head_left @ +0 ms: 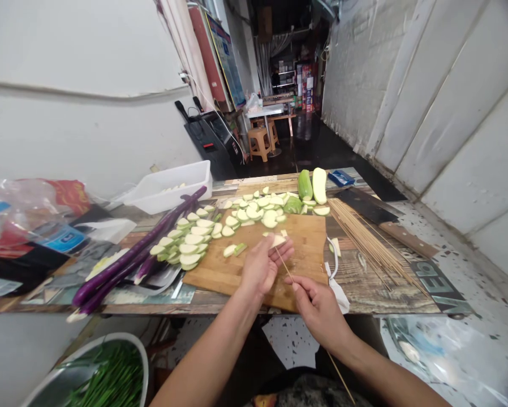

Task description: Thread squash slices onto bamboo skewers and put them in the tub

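Observation:
Over the wooden cutting board [220, 265], my left hand [258, 265] holds a pale zucchini slice [279, 241] between thumb and fingers. A thin bamboo skewer [285, 264] is pinched in my right hand [317, 308], its tip at the slice; whether it has pierced the slice I cannot tell. The skewer's other end runs down below my right wrist. Cut zucchini slices [260, 209] lie heaped at the board's far edge, with overlapping rows of slices [191, 249] along its left. Two larger zucchini pieces [319, 185] lie behind the heap.
Bamboo skewers [364, 240] lie in a bundle right of the board, beside a cleaver [366, 204]. Long purple eggplants [139, 249] lie at left, before a white plastic bin [173, 183]. A bowl [141, 362] of cut greens stands below the table, lower left.

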Tool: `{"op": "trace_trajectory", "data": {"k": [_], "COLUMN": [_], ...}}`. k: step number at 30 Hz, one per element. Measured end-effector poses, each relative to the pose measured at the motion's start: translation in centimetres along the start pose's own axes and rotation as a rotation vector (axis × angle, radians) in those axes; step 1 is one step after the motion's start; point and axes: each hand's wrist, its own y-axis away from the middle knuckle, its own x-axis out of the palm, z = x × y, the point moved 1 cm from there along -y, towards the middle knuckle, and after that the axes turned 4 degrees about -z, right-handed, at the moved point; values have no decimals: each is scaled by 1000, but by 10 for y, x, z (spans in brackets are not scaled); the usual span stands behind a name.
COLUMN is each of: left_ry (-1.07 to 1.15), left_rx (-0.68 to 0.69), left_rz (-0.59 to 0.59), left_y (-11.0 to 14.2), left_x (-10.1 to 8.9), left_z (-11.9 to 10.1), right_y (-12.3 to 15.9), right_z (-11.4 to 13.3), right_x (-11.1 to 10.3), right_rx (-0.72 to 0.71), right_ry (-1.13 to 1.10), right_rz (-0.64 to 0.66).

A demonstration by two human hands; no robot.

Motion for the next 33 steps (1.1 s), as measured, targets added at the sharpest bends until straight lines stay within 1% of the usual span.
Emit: {"op": "trace_trajectory", "data": {"k": [7,11,18,23,29,31,33], "left_ry": [-28,-20,-15,-10,4,6,21], "left_rx": [37,50,-11,-26,-45,-39,-35], "left_rz": [14,1,-26,-12,57,61,35], "left_y": [3,5,12,16,22,21,19], "left_x": [0,0,4,4,5,4,2], "left_z": [4,6,13,15,27,24,19], "right_y": [0,0,-9,-13,-21,-19,-15], "right_z": [-1,-2,2,2,-1,-2,-4], "right_x": [0,2,2,2,0,-2,-4], "right_rx": [0,1,-32,-47,-6,36,67], "right_ry": [-6,-25,-48,-41,-89,-114,-132], "right_rz": [-11,-22,-8,-14,-54,-39,13]}}
